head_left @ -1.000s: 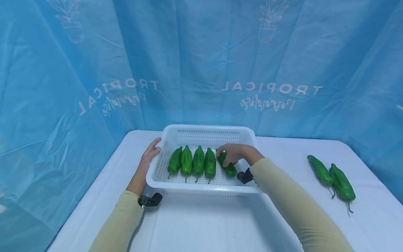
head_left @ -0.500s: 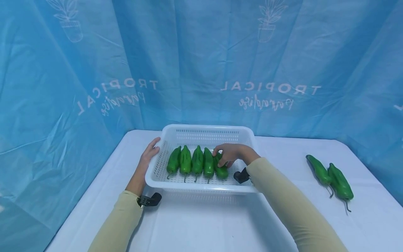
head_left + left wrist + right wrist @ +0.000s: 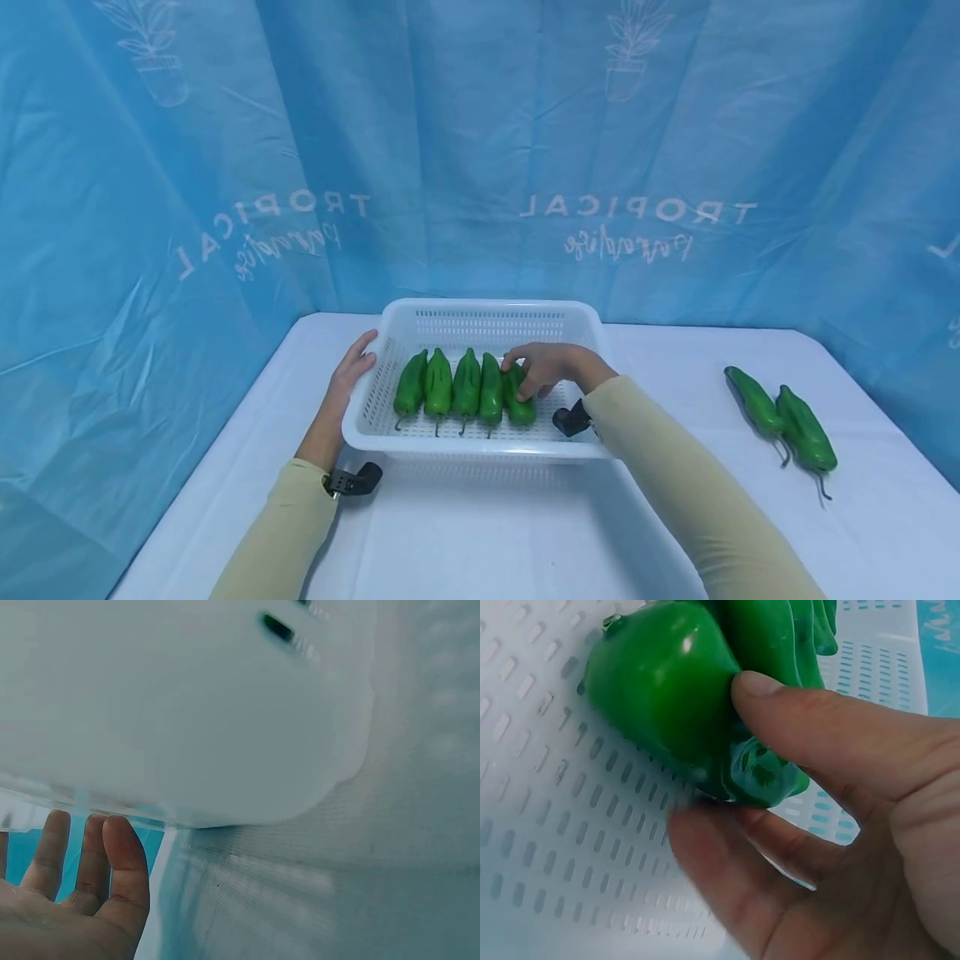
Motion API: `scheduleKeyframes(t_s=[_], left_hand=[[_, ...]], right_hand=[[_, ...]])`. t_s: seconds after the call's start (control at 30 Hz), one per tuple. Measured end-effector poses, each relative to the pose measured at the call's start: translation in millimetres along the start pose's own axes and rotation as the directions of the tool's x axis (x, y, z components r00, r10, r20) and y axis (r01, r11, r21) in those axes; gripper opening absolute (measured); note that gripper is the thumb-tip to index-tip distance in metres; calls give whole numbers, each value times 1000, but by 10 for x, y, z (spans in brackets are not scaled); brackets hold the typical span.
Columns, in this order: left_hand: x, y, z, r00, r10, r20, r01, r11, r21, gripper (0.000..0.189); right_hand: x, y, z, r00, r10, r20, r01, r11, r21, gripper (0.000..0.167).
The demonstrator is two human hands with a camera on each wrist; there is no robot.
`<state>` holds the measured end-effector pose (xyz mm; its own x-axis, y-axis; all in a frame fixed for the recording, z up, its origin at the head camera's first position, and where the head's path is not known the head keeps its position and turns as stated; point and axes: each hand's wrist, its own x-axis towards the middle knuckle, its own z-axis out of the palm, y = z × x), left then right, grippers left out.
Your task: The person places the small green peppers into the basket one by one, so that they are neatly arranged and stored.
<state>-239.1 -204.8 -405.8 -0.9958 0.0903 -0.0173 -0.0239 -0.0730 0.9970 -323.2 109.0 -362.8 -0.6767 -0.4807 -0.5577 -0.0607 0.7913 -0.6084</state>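
Note:
Several glossy green peppers lie side by side in a white perforated plastic basket [image 3: 480, 447], stems toward the near side. At the right end of this row, my right hand [image 3: 551, 367] holds the last green pepper [image 3: 519, 408] between thumb and fingers. In the right wrist view, the thumb [image 3: 795, 712] lies on the side of that pepper [image 3: 660, 682], and the other fingers are around its narrow end. My left hand [image 3: 348, 375] touches the basket's left side with its fingers extended. The left wrist view shows those fingers [image 3: 94, 862] against the basket wall [image 3: 187, 750].
Two more green peppers [image 3: 806, 433] lie close together on the white tablecloth [image 3: 487, 533] at the right. A blue printed curtain [image 3: 480, 167] hangs behind the table and along its sides. Each wrist wears a black camera strap.
My right hand has shifted left, moving its pepper from a slanted position to one beside the row. The left hand has stayed at the basket. The head view has shifted slightly.

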Motion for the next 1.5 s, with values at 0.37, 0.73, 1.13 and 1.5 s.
scheduleKeyframes(t_s=[0.37, 0.73, 1.13, 1.5], left_hand=[[16, -14, -1, 1000, -12, -8, 12, 1000, 8, 52], [-21, -4, -6, 1000, -13, -12, 13, 1000, 17, 53], [-11, 4, -10, 1000, -7, 1, 7, 1000, -15, 56], [-25, 22, -2, 1000, -16, 6, 16, 999, -39, 54]], right_hand=[[-33, -29, -13, 1000, -3, 5, 3, 999, -54, 66], [-453, -116, -191, 998, -63, 16, 65, 971, -229, 68], [-1694, 269, -250, 922, -325, -213, 220, 888, -403, 54], [-2415, 1248, -365, 927, -121, -355, -55, 892, -448, 70]])
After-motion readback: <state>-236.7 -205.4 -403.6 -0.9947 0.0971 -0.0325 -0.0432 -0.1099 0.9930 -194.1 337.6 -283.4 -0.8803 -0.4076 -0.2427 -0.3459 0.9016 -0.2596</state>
